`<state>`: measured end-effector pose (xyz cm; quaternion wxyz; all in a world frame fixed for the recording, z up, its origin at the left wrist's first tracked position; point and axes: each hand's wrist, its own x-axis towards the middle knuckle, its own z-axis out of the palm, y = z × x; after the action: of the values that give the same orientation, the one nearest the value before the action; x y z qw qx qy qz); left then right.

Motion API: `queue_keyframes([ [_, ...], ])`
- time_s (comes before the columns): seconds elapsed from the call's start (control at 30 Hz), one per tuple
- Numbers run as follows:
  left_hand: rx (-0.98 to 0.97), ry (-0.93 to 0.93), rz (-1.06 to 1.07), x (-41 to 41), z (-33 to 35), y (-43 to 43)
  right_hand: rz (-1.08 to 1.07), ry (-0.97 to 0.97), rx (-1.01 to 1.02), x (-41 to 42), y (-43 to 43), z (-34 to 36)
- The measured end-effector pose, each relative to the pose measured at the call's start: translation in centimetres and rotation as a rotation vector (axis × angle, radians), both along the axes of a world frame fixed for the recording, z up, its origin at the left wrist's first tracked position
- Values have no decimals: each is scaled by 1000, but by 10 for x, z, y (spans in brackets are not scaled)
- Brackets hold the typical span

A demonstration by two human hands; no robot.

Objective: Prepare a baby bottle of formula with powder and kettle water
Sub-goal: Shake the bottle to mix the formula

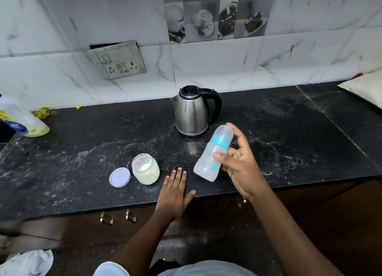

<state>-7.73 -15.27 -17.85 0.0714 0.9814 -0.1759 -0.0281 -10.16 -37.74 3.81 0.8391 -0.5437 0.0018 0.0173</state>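
Observation:
My right hand [239,162] grips a capped baby bottle [208,162] with a blue collar, tilted above the black counter [289,135]; the bottle looks blurred. Flat on the counter near the front edge rests my left hand [175,189], fingers straight. Just left of it stands an open clear jar of white powder [146,169] with a scoop inside. The jar's lilac lid [119,177] lies beside it. A steel kettle [193,112] with a black handle and closed lid stands behind, near the wall.
A yellow-bottomed plastic bottle [22,121] stands at the far left edge. A yellow scrap [42,112] lies by the wall. A pale cushion-like object [365,87] sits at the far right. A switch-and-socket plate [118,61] hangs on the tiled wall.

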Motion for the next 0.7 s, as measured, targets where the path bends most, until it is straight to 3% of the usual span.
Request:
queue_keyframes([
  [0.1, 2, 5, 5, -1, 2, -1, -184, 22, 127, 4, 3, -3],
  [0.23, 6, 3, 13, -1, 2, -2, -26, 19, 8, 1, 2, -4],
  [0.37, 10, -6, 17, 0, 1, -2, -213, 35, 127, 5, 5, -4],
  [0.5, 21, 8, 15, 0, 2, -2, -53, 50, 51, 0, 9, -4],
  [0.63, 29, 24, 17, -1, 3, -2, -197, 42, 142, 5, 10, -5],
  [0.7, 32, 37, 15, -1, 4, -1, -120, 54, 104, 3, 10, -5],
])
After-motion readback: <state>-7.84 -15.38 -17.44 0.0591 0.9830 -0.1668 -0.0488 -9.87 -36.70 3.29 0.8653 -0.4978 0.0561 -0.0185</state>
